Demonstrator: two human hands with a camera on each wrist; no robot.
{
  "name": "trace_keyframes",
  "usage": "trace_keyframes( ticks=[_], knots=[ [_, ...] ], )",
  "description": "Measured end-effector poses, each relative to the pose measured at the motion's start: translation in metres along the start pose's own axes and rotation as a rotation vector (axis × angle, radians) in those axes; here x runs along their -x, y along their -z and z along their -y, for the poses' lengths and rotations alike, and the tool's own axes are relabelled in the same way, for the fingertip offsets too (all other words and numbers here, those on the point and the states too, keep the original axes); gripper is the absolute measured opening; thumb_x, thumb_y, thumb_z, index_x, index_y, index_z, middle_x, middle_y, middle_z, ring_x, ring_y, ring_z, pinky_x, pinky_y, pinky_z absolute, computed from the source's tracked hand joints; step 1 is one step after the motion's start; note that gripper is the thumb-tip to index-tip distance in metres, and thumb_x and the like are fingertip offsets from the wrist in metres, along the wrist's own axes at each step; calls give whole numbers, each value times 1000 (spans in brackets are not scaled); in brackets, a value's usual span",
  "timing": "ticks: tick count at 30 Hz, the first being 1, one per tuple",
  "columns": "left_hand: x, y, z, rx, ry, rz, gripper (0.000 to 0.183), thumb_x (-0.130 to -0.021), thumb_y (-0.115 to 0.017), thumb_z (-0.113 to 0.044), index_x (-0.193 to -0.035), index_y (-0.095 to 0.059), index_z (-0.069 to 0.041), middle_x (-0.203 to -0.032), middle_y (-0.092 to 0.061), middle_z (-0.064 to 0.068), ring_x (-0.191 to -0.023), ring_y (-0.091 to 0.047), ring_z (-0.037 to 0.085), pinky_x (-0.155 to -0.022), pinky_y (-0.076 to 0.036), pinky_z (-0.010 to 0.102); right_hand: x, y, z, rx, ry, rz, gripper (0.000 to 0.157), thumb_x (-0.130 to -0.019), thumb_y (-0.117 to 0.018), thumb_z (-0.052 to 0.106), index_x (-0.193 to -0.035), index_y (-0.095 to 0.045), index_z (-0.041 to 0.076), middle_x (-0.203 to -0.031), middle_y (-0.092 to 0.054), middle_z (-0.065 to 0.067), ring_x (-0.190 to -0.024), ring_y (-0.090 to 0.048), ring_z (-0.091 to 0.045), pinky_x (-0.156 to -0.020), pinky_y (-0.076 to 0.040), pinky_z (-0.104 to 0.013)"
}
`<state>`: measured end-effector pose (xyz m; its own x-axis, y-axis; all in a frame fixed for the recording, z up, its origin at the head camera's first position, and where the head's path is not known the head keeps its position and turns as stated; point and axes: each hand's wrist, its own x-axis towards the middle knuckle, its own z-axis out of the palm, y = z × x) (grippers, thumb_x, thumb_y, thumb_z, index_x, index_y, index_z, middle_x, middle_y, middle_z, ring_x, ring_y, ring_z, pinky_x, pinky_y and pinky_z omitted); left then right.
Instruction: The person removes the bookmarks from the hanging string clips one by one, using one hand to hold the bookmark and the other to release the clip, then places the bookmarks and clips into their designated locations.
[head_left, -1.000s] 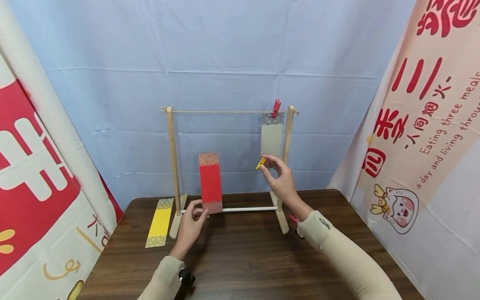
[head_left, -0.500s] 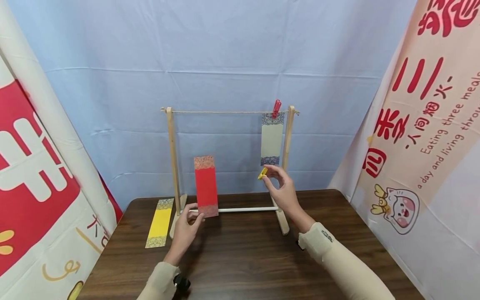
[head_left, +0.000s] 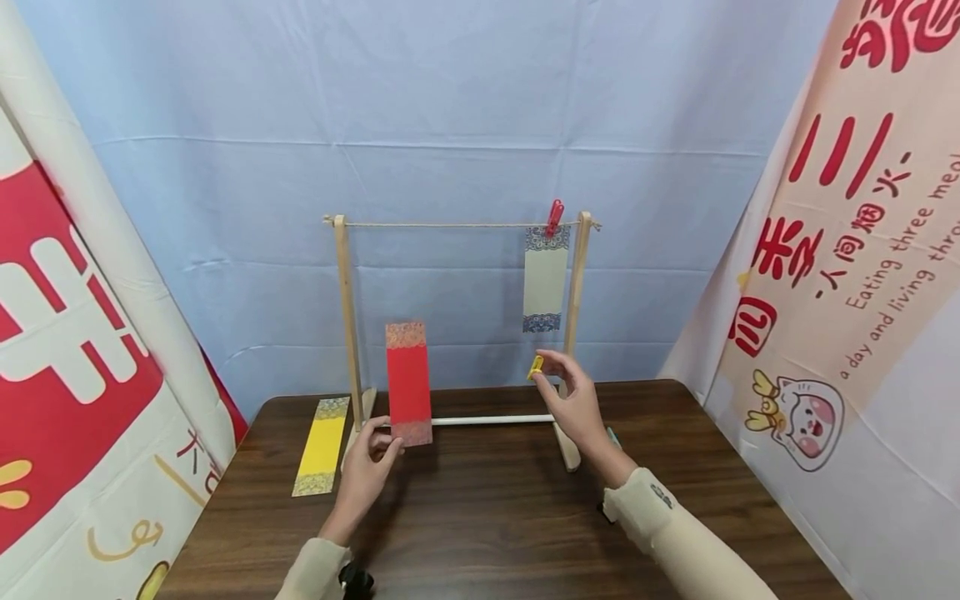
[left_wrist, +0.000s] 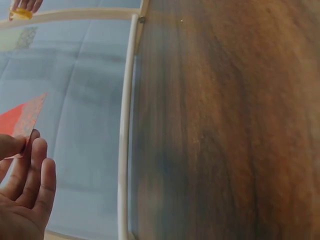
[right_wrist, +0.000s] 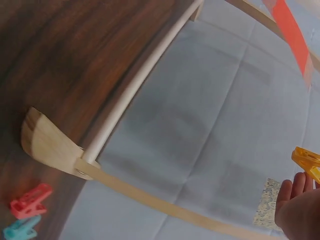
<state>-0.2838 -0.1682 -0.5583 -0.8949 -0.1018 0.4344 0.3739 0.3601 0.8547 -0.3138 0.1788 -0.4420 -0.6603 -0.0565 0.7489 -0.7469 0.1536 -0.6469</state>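
My left hand pinches the lower left corner of a red paper strip with patterned ends, held upright in front of the rack. In the left wrist view, thumb and fingertips grip that strip's patterned edge. A yellow clothespin sits between the thumb and fingers of my right hand, below the hanging strip. That white strip with blue patterned ends hangs from the string, clipped by a red clothespin near the right post.
The wooden rack stands on a dark wood table, with a white bar low across it. On the left lies a yellow strip. In the right wrist view, a red clothespin and a teal clothespin lie beside the rack's foot.
Both hands have come lower. My left hand has shifted slightly left with the red strip; my right has moved slightly right with the yellow clothespin, uncovering the white strip's lower end.
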Motion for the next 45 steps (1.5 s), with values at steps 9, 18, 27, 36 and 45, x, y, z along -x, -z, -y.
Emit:
trace_keyframes(
  ticks=[9, 18, 27, 36, 45],
  knots=[
    [9, 7, 1, -59, -2, -6, 38, -98, -79, -4, -132, -64, -11, -88, -79, 10, -82, -77, 34, -75, -59, 23, 15, 5, -4, 37, -31, -22, 37, -95, -70, -16, -132, -63, -17, -112, -66, -37, -104, -62, -52, -97, -55, -42],
    [19, 20, 2, -116, -7, -6, 36, -98, -79, -3, -131, -63, -7, -87, -79, 11, -76, -74, 23, -71, -58, 23, 32, 10, -14, 63, -66, -44, 39, -95, -70, -16, -133, -62, -18, -112, -66, -36, -101, -63, -48, -94, -55, -34],
    [26, 35, 1, -151, 98, 35, 40, -98, -78, -3, -134, -61, -8, -96, -80, 15, -85, -76, 35, -76, -58, 22, 46, 23, -38, 70, -91, -66, 36, -95, -73, -14, -130, -67, -13, -105, -68, -30, -93, -67, -23, -87, -54, -20],
    [33, 48, 6, -205, 132, 45, 41, -97, -80, -4, -133, -60, -8, -94, -80, 11, -83, -76, 29, -76, -59, 24, 61, 35, -44, 128, -184, -66, 37, -93, -76, -12, -130, -69, -10, -105, -71, -29, -92, -68, -17, -76, -52, -15],
    [41, 64, 11, -273, 130, 38, 38, -99, -78, -5, -134, -61, -7, -90, -79, 3, -81, -72, 14, -74, -58, 24, 68, 44, -27, 110, -217, -111, 31, -91, -76, -16, -120, -68, -18, -104, -68, -37, -90, -68, -13, -73, -50, -14]
  ],
)
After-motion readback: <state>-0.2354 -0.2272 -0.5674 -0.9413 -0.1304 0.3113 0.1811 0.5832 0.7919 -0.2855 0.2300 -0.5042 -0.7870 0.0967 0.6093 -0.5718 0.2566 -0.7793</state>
